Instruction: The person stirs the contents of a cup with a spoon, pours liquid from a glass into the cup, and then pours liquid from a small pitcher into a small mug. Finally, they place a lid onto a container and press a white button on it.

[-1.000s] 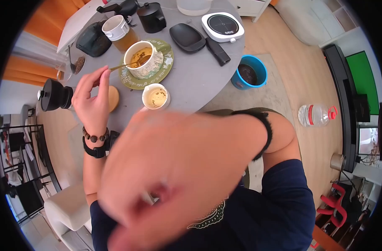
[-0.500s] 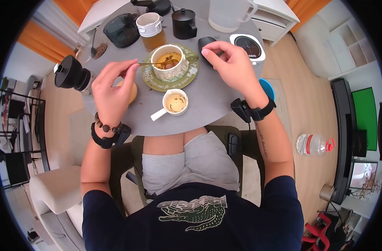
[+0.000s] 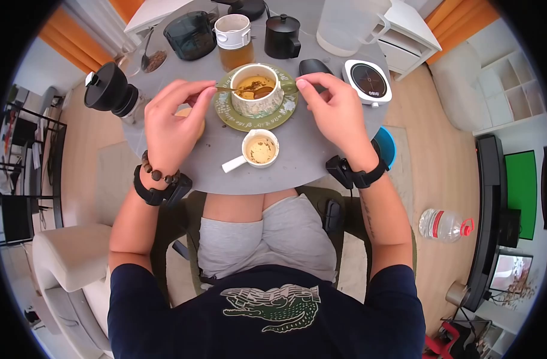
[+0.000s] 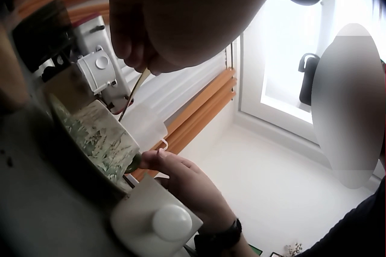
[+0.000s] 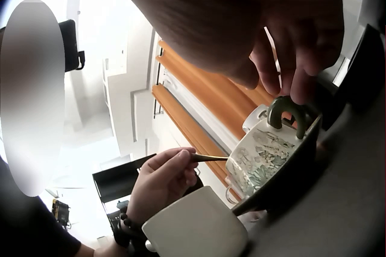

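A patterned cup [image 3: 256, 103] of amber liquid with dark bits stands on a green saucer [image 3: 249, 124]. My left hand [image 3: 176, 122] pinches the thin handle of a gold spoon [image 3: 226, 89], its bowl inside the cup. At the cup's right side, my right hand [image 3: 336, 113] has thumb and fingertips at the green cup handle [image 5: 283, 111]; the right wrist view shows the fingers bent just above it, and whether they grip it cannot be told. Nearer me stands a small white handled pot [image 3: 261, 149] with pale contents and bits.
Behind the cup are a glass of amber liquid [image 3: 236, 57], a black pot [image 3: 282, 37] and a clear pitcher [image 3: 344, 27]. A white scale [image 3: 367, 82] stands at the right, a black grinder [image 3: 108, 88] at the left. A blue bucket [image 3: 386, 147] is beside the table's right edge.
My right hand has come from in front of the view, over the table's right side, to the cup's handle. My left hand still holds the spoon in the cup. The head view has shifted.
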`<state>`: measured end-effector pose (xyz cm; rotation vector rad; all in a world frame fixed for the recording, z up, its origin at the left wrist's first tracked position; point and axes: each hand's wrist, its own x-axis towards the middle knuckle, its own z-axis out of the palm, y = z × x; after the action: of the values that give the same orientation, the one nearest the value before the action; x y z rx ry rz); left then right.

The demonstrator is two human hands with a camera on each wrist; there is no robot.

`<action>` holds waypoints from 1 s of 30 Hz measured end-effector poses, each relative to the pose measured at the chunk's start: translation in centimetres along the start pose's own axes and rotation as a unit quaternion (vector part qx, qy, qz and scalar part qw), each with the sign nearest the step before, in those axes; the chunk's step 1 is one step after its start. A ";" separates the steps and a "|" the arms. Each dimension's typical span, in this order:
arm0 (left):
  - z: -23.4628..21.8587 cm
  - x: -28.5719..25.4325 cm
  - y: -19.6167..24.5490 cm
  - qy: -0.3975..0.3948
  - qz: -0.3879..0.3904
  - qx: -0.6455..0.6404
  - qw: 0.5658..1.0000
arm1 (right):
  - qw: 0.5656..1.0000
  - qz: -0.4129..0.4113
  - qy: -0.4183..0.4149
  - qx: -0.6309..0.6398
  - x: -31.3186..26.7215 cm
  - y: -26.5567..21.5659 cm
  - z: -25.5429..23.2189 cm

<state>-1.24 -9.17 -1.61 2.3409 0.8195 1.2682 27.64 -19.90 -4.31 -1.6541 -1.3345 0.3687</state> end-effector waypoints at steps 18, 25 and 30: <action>0.0 0.2 -0.8 0.008 -0.015 0.007 1.000 | 0.947 0.137 -0.096 0.274 0.5 -1.6 -2.0; 0.2 0.1 0.0 0.000 -0.002 -0.015 1.000 | 0.979 0.089 -0.076 0.167 0.4 -1.0 -1.5; 0.2 0.1 -0.3 0.017 0.022 0.003 1.000 | 0.992 -0.069 -0.095 -0.048 -0.6 -1.9 -1.1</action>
<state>-1.13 -8.85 -1.83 2.3600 0.7876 1.3274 27.12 -21.04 -2.41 -1.6253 -1.6225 0.3924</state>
